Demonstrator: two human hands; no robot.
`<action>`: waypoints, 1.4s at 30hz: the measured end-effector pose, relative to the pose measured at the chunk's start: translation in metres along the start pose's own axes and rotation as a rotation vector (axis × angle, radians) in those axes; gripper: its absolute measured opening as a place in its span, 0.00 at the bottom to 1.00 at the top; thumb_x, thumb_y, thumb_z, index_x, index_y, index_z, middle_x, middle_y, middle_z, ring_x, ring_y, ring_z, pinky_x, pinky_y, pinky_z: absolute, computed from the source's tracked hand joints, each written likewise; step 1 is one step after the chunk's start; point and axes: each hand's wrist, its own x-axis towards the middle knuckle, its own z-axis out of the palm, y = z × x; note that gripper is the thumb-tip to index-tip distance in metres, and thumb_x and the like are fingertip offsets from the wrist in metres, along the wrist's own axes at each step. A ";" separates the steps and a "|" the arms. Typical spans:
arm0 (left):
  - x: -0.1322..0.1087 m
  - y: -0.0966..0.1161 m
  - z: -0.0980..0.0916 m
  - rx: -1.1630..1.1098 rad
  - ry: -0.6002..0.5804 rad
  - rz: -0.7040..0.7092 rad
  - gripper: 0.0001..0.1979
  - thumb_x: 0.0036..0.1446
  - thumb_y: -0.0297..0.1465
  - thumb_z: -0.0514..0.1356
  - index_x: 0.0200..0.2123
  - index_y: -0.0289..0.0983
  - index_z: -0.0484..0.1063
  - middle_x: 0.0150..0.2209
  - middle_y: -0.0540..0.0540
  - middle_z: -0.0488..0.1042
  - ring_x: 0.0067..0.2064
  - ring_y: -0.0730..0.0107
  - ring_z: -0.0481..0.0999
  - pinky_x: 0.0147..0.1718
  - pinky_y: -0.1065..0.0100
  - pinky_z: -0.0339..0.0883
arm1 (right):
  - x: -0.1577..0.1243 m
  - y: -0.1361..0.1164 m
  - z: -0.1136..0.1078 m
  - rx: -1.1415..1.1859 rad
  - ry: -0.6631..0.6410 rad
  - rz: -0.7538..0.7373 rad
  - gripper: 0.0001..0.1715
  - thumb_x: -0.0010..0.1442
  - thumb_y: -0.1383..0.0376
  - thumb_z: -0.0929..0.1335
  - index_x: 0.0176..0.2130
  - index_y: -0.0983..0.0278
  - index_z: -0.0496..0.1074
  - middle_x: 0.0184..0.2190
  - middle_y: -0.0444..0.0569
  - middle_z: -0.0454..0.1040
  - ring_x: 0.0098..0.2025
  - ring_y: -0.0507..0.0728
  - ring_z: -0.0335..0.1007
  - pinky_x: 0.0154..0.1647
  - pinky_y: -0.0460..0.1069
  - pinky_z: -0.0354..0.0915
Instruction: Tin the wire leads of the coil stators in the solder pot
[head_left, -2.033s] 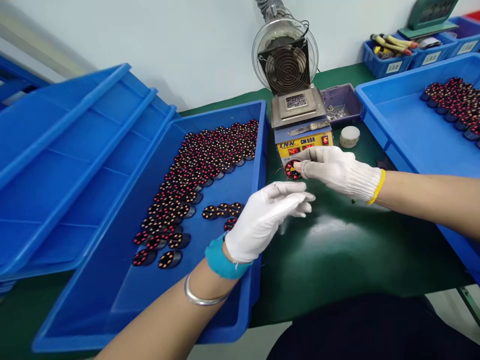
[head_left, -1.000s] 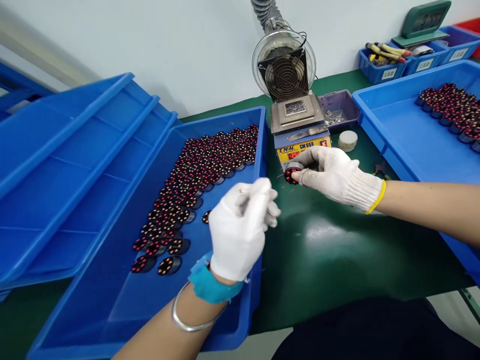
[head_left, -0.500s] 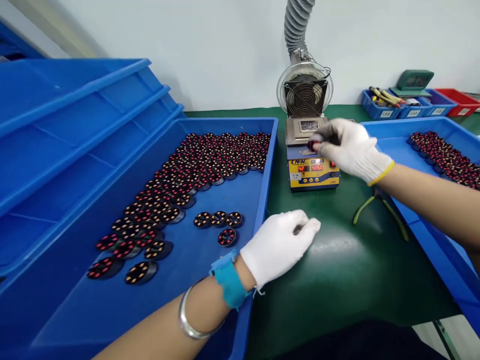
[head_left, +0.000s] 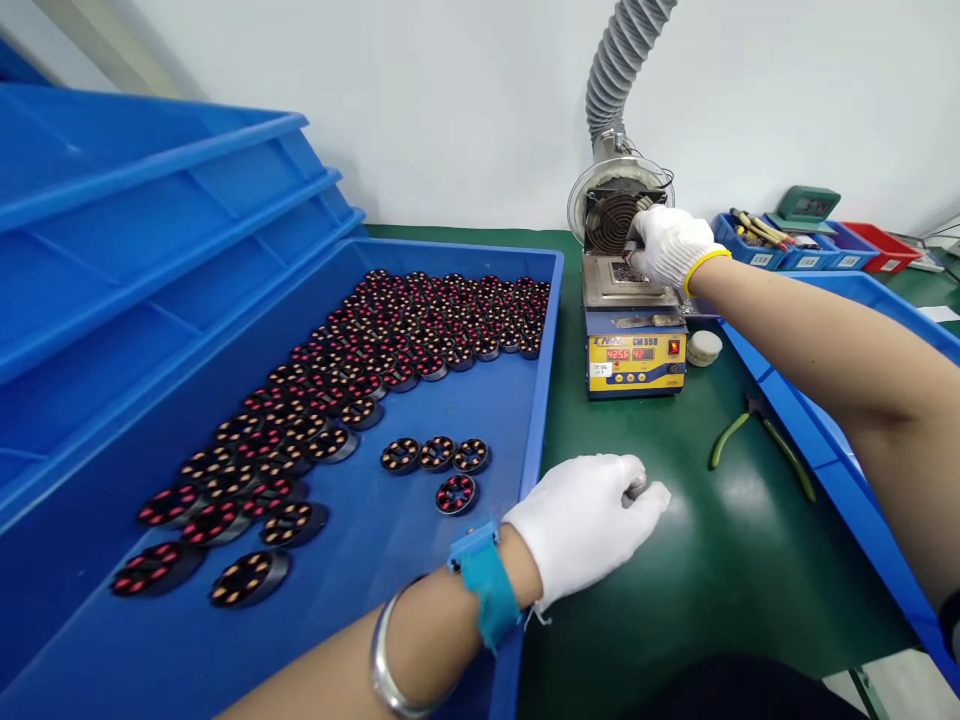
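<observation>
My right hand [head_left: 667, 245], in a white glove, is over the open top of the solder pot [head_left: 634, 360]. Its fingers pinch a small round black part [head_left: 630, 252], of which only a dark edge shows. My left hand [head_left: 592, 520], also gloved, rests on the green table beside the tray's rim. Its fingers are loosely curled, the thumb stands apart, and nothing shows between them. Many round black parts [head_left: 405, 330] with pink or tan spots lie in the blue tray [head_left: 541, 400]. One pink-spotted part [head_left: 456, 494] sits near three tan-spotted ones [head_left: 436, 454].
Green-handled pliers [head_left: 761, 435] and a round white tin [head_left: 703, 347] lie right of the pot. A fan with a grey duct [head_left: 626, 70] stands behind it. Stacked blue trays [head_left: 150, 210] rise at left; another blue tray [head_left: 840, 430] is at right. Small bins [head_left: 814, 262] stand behind.
My right hand has moved up and back with the round black part, from the pot's front to over its top. My left hand stays on the table. The view has shifted slightly.
</observation>
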 end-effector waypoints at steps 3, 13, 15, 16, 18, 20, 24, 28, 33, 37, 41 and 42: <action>0.000 0.000 0.001 0.023 -0.001 0.012 0.19 0.60 0.43 0.50 0.22 0.39 0.63 0.22 0.50 0.70 0.24 0.69 0.67 0.25 0.68 0.50 | -0.001 -0.003 0.000 -0.032 -0.002 -0.008 0.21 0.56 0.60 0.65 0.48 0.66 0.72 0.45 0.56 0.72 0.46 0.67 0.70 0.45 0.61 0.67; 0.001 -0.004 0.003 -0.065 0.045 0.036 0.17 0.59 0.42 0.52 0.27 0.39 0.73 0.28 0.46 0.76 0.30 0.65 0.74 0.29 0.67 0.60 | -0.002 -0.001 -0.003 0.035 0.040 0.003 0.20 0.57 0.59 0.65 0.47 0.66 0.73 0.45 0.56 0.72 0.47 0.67 0.70 0.45 0.62 0.66; 0.001 -0.003 0.002 -0.173 0.071 0.031 0.16 0.58 0.42 0.54 0.29 0.39 0.75 0.29 0.46 0.77 0.31 0.65 0.75 0.29 0.67 0.62 | -0.005 0.000 -0.010 0.108 0.058 0.031 0.20 0.57 0.58 0.65 0.46 0.66 0.73 0.44 0.55 0.73 0.47 0.65 0.70 0.47 0.60 0.66; 0.001 -0.003 0.002 -0.235 0.087 0.022 0.15 0.58 0.42 0.55 0.29 0.39 0.75 0.29 0.47 0.77 0.31 0.65 0.75 0.30 0.67 0.62 | -0.008 -0.001 -0.015 0.153 0.069 0.047 0.20 0.57 0.57 0.65 0.45 0.65 0.74 0.42 0.53 0.74 0.47 0.64 0.70 0.47 0.59 0.66; 0.001 -0.003 0.000 -0.385 0.124 -0.015 0.14 0.57 0.42 0.56 0.29 0.39 0.74 0.29 0.48 0.77 0.31 0.66 0.75 0.30 0.68 0.64 | -0.019 -0.004 -0.025 0.247 0.070 0.077 0.18 0.55 0.56 0.67 0.42 0.63 0.75 0.37 0.50 0.75 0.44 0.62 0.71 0.45 0.57 0.66; 0.003 -0.002 -0.003 -0.587 0.173 -0.070 0.14 0.57 0.42 0.57 0.31 0.38 0.73 0.30 0.47 0.77 0.31 0.67 0.75 0.30 0.67 0.66 | -0.035 -0.010 -0.035 0.341 0.045 0.090 0.17 0.52 0.54 0.68 0.38 0.60 0.77 0.32 0.46 0.75 0.38 0.59 0.72 0.42 0.55 0.66; 0.008 -0.002 -0.006 -0.979 0.346 -0.141 0.14 0.56 0.40 0.60 0.39 0.35 0.70 0.33 0.45 0.76 0.31 0.69 0.76 0.30 0.67 0.70 | -0.073 -0.028 -0.044 0.546 -0.080 0.069 0.20 0.50 0.49 0.69 0.38 0.58 0.78 0.27 0.44 0.75 0.31 0.55 0.71 0.35 0.51 0.65; 0.013 0.001 -0.008 -1.142 0.510 -0.188 0.18 0.53 0.34 0.64 0.45 0.34 0.69 0.36 0.45 0.75 0.33 0.71 0.76 0.32 0.67 0.73 | -0.103 -0.047 -0.034 0.752 -0.233 0.003 0.21 0.52 0.50 0.69 0.41 0.60 0.78 0.30 0.46 0.77 0.31 0.55 0.72 0.31 0.49 0.65; 0.016 0.001 -0.006 -1.230 0.630 -0.205 0.14 0.52 0.31 0.65 0.41 0.31 0.70 0.34 0.46 0.76 0.30 0.74 0.76 0.32 0.69 0.73 | -0.129 -0.060 -0.023 0.915 -0.329 -0.087 0.32 0.54 0.56 0.69 0.57 0.58 0.67 0.38 0.46 0.78 0.38 0.55 0.73 0.37 0.48 0.67; 0.016 -0.002 -0.006 -1.227 0.646 -0.195 0.11 0.53 0.31 0.64 0.38 0.31 0.70 0.28 0.48 0.75 0.28 0.74 0.76 0.31 0.70 0.72 | -0.139 -0.054 -0.025 1.099 -0.516 -0.141 0.17 0.59 0.56 0.66 0.44 0.63 0.73 0.35 0.47 0.77 0.35 0.53 0.73 0.35 0.46 0.67; 0.017 -0.004 -0.007 -1.223 0.601 -0.175 0.11 0.53 0.33 0.63 0.37 0.33 0.70 0.28 0.49 0.75 0.28 0.73 0.76 0.30 0.70 0.71 | -0.140 -0.043 -0.025 1.340 -0.705 -0.095 0.16 0.62 0.55 0.62 0.30 0.63 0.68 0.24 0.45 0.72 0.26 0.49 0.69 0.28 0.44 0.66; 0.017 -0.004 -0.007 -1.226 0.588 -0.171 0.11 0.53 0.34 0.63 0.37 0.33 0.70 0.29 0.49 0.75 0.28 0.73 0.76 0.30 0.70 0.71 | -0.140 -0.041 -0.024 1.360 -0.717 -0.074 0.16 0.62 0.55 0.63 0.29 0.63 0.68 0.23 0.44 0.72 0.25 0.49 0.68 0.28 0.43 0.66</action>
